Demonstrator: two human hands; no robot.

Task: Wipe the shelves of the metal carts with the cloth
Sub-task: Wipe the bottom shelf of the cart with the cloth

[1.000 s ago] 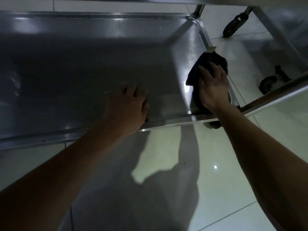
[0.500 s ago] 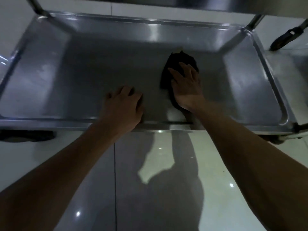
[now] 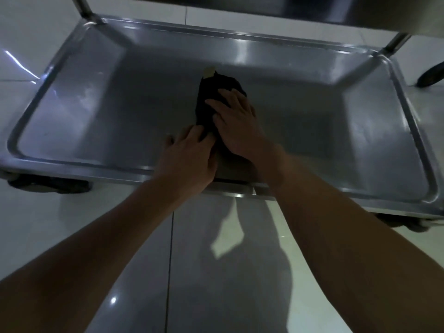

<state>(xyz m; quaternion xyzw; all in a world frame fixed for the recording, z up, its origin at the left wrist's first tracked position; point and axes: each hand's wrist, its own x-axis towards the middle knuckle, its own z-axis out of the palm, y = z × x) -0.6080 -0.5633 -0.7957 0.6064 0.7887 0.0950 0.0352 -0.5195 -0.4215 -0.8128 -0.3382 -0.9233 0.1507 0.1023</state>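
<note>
A: Right hand (image 3: 236, 121)?
B: Flat on the dark cloth (image 3: 209, 102), fingers straight and spread, palm pressing it down. Not clenched, no grasp.
A: Cloth where?
B: Middle of the bottom cart shelf (image 3: 96, 104), a bit toward the near rim. Small pale tag (image 3: 209, 72) sticks out at its far end.
A: Left hand (image 3: 189, 155)?
B: Just beside the right one, palm down on the shelf, fingers loosely bent, tips touching the cloth's near left edge. Whether it pinches the cloth, can't tell.
A: Surroundings?
B: Raised rim all round the shelf, cart posts (image 3: 84, 8) at the far corners, upper shelf (image 3: 360, 8) overhanging at top. Caster wheel (image 3: 48, 185) under the near left corner, another dark wheel (image 3: 432, 76) far right. Glossy tiled floor (image 3: 108, 236) with arm shadows.
A: Arms?
B: Both bare forearms reach forward over the near rim, converging at the cloth.
</note>
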